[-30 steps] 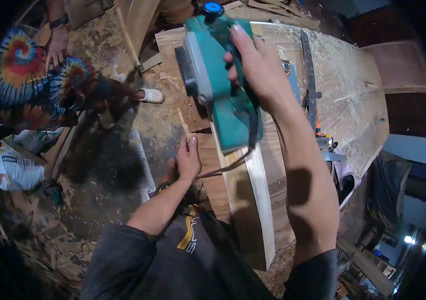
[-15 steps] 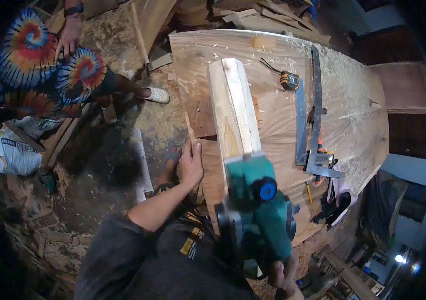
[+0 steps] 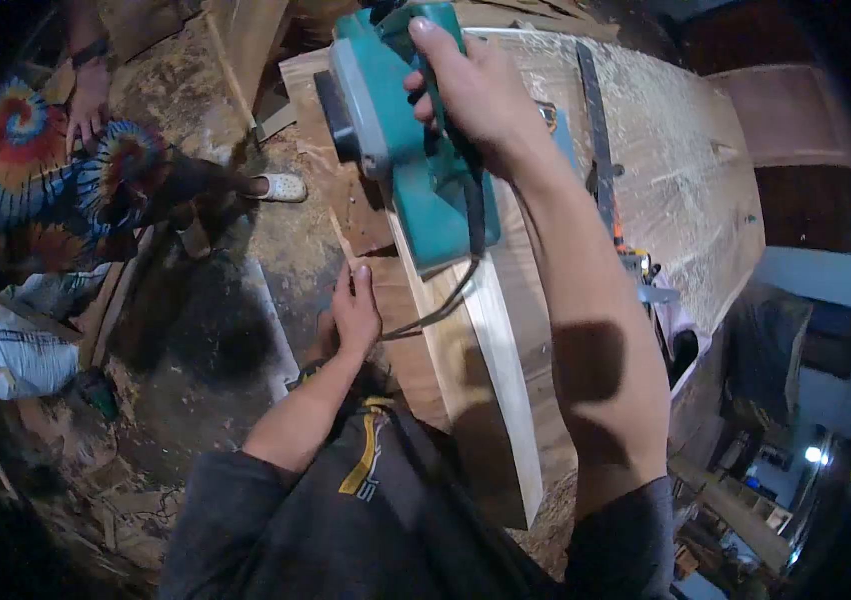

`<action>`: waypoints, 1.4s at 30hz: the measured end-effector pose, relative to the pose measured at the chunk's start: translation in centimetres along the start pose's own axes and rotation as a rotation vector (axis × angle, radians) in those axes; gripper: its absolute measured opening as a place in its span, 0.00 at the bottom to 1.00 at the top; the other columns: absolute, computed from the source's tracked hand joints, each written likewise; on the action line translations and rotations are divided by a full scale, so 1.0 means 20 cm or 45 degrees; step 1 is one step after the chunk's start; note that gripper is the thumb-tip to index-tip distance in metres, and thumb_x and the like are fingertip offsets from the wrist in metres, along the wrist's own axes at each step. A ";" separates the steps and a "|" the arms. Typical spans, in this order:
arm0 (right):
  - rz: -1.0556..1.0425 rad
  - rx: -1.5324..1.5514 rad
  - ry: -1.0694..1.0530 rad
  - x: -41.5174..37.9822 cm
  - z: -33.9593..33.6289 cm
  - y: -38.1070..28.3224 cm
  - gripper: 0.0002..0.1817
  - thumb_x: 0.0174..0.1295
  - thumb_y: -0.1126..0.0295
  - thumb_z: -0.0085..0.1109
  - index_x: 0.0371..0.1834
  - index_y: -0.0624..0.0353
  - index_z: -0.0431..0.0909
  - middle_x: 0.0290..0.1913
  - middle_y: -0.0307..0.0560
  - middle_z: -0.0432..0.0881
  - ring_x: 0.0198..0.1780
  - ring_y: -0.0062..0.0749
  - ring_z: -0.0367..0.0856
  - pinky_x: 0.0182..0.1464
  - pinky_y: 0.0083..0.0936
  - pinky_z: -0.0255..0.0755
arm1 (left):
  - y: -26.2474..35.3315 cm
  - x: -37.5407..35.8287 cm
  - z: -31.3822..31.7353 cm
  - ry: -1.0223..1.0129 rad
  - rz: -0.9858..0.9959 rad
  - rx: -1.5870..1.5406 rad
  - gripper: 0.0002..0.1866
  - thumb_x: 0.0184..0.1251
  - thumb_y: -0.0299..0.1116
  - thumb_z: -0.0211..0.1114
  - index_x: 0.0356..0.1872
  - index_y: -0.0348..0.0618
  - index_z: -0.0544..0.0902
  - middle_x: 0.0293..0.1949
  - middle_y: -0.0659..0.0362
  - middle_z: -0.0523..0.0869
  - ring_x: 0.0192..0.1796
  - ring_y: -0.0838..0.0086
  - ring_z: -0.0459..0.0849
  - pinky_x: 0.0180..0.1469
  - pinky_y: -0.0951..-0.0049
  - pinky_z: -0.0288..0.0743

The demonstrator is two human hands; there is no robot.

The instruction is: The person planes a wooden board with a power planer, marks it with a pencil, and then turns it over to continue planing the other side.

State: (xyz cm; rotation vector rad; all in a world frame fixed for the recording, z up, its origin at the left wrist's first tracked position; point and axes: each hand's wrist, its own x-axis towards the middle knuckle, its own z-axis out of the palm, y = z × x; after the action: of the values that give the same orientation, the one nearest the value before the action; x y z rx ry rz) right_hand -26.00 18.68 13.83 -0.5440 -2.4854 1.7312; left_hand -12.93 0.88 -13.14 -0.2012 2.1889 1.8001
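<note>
My right hand [image 3: 481,95] is wrapped around the handle of a teal electric planer [image 3: 431,215]. The planer rests on the far part of a long pale timber [image 3: 494,370], its black cord [image 3: 451,305] looping back over the wood. Closer to me, the timber's planed top and bevelled side show. At the left edge of the wide wooden board [image 3: 406,375], my left hand [image 3: 356,315] grips the edge, thumb on top; some of its fingers are hidden.
Right of the timber lie a metal square [image 3: 601,150] and a partly hidden tape measure [image 3: 548,115]. Shavings [image 3: 686,210] cover the board's right side. Another person [image 3: 56,170] stands at the left, near a white sack [image 3: 31,350] on the littered floor.
My right hand has pushed the planer forward along the timber, from the near end to the far part. My left hand stays at the board's edge. The view has shifted slightly.
</note>
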 end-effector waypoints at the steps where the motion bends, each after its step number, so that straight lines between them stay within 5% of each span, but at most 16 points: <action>1: 0.039 0.000 -0.017 -0.08 -0.01 0.01 0.28 0.71 0.46 0.50 0.45 0.65 0.78 0.32 0.44 0.82 0.25 0.22 0.77 0.31 0.23 0.73 | 0.00 0.00 0.01 0.023 0.000 -0.011 0.28 0.76 0.45 0.55 0.61 0.25 0.74 0.52 0.39 0.85 0.56 0.57 0.83 0.60 0.63 0.72; 6: 0.215 0.014 0.073 -1.05 -0.18 0.10 0.20 0.72 0.51 0.49 0.46 0.60 0.76 0.27 0.37 0.76 0.23 0.18 0.72 0.29 0.19 0.68 | 0.04 -0.02 -0.02 -0.039 0.029 0.043 0.27 0.77 0.47 0.53 0.57 0.27 0.77 0.47 0.41 0.86 0.51 0.59 0.83 0.56 0.63 0.72; 12: 0.755 0.103 0.230 -2.81 -0.52 0.43 0.38 0.53 0.60 0.73 0.66 0.65 0.69 0.56 0.57 0.77 0.58 0.40 0.75 0.61 0.40 0.68 | 0.05 -0.02 -0.01 -0.068 0.024 0.056 0.29 0.78 0.51 0.51 0.57 0.30 0.77 0.51 0.40 0.83 0.55 0.55 0.81 0.59 0.61 0.69; 16: 0.761 0.061 0.539 -3.25 -0.55 0.28 0.34 0.50 0.65 0.71 0.60 0.67 0.72 0.47 0.51 0.81 0.48 0.35 0.80 0.52 0.34 0.73 | 0.02 -0.03 0.00 0.163 0.107 0.164 0.28 0.78 0.50 0.51 0.60 0.31 0.73 0.55 0.39 0.80 0.59 0.53 0.78 0.62 0.59 0.67; 18: 0.778 -0.042 0.679 -3.29 -0.49 0.20 0.28 0.51 0.65 0.66 0.54 0.68 0.74 0.39 0.48 0.83 0.41 0.29 0.82 0.43 0.27 0.76 | 0.02 -0.08 -0.02 0.174 0.128 0.186 0.27 0.77 0.49 0.52 0.57 0.31 0.74 0.53 0.40 0.81 0.57 0.53 0.79 0.61 0.59 0.68; 21: 0.964 0.160 0.537 -3.32 -0.50 0.20 0.24 0.50 0.71 0.66 0.52 0.68 0.76 0.41 0.48 0.84 0.43 0.31 0.82 0.46 0.28 0.76 | 0.06 -0.17 -0.04 0.216 0.151 0.142 0.23 0.77 0.46 0.54 0.53 0.31 0.75 0.49 0.42 0.81 0.53 0.57 0.79 0.58 0.62 0.69; 24: 0.652 -0.112 0.891 -3.26 -0.34 0.21 0.20 0.49 0.76 0.66 0.48 0.67 0.78 0.41 0.47 0.85 0.41 0.29 0.83 0.46 0.27 0.76 | 0.19 -0.31 -0.06 0.236 0.341 0.078 0.18 0.77 0.42 0.56 0.47 0.32 0.76 0.43 0.46 0.82 0.47 0.63 0.80 0.51 0.65 0.72; 25: 0.724 -0.117 0.763 -3.22 -0.36 0.19 0.20 0.49 0.76 0.66 0.47 0.67 0.78 0.41 0.47 0.85 0.41 0.29 0.83 0.46 0.27 0.76 | 0.26 -0.37 -0.07 0.234 0.428 0.061 0.17 0.76 0.41 0.56 0.45 0.33 0.77 0.40 0.47 0.82 0.44 0.65 0.81 0.48 0.67 0.73; 27: 0.857 -0.134 0.501 -3.09 -0.42 0.12 0.18 0.50 0.76 0.66 0.47 0.66 0.79 0.41 0.47 0.85 0.41 0.28 0.84 0.46 0.26 0.77 | 0.39 -0.51 -0.11 -0.103 0.522 0.146 0.14 0.75 0.39 0.58 0.42 0.35 0.79 0.35 0.50 0.82 0.39 0.68 0.81 0.44 0.68 0.74; 30: 0.696 -0.071 0.203 -3.05 -0.47 0.26 0.33 0.49 0.69 0.71 0.60 0.67 0.72 0.46 0.50 0.83 0.46 0.34 0.82 0.52 0.33 0.75 | 0.70 -0.77 -0.14 -0.852 0.823 0.214 0.09 0.68 0.32 0.62 0.42 0.38 0.83 0.33 0.54 0.85 0.35 0.69 0.83 0.40 0.67 0.76; 32: 0.604 -0.060 0.151 -2.92 -0.45 0.29 0.30 0.49 0.70 0.69 0.58 0.66 0.73 0.44 0.50 0.84 0.45 0.33 0.83 0.50 0.31 0.75 | 0.83 -0.85 -0.08 -1.297 1.225 0.359 0.19 0.58 0.41 0.67 0.48 0.43 0.83 0.38 0.53 0.86 0.40 0.56 0.85 0.43 0.61 0.79; 34: 0.568 -0.068 0.121 -2.76 -0.44 0.29 0.28 0.49 0.71 0.68 0.56 0.65 0.74 0.43 0.49 0.85 0.44 0.32 0.84 0.49 0.30 0.76 | 0.95 -0.91 -0.03 -1.443 1.389 0.451 0.24 0.59 0.54 0.68 0.48 0.49 0.81 0.38 0.57 0.83 0.40 0.59 0.83 0.39 0.61 0.77; 39: 0.643 -0.001 0.069 -2.40 -0.37 0.26 0.27 0.48 0.69 0.69 0.54 0.64 0.75 0.42 0.48 0.85 0.43 0.31 0.84 0.49 0.32 0.77 | 1.02 -0.74 0.06 -1.255 1.552 0.654 0.22 0.58 0.57 0.68 0.34 0.48 0.78 0.27 0.57 0.80 0.32 0.60 0.82 0.30 0.60 0.76; 42: 0.505 -0.133 0.062 -2.18 -0.33 0.24 0.16 0.55 0.73 0.62 0.48 0.63 0.78 0.39 0.46 0.86 0.38 0.29 0.84 0.44 0.26 0.77 | 1.02 -0.60 0.05 -1.030 1.495 0.669 0.23 0.57 0.58 0.69 0.29 0.48 0.77 0.23 0.57 0.80 0.29 0.59 0.82 0.29 0.60 0.76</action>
State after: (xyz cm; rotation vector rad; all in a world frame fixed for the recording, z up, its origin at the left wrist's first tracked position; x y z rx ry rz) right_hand 17.68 12.01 18.23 -1.1412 -2.5757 1.6785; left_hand -7.44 5.15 9.49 1.8639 2.0567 1.1367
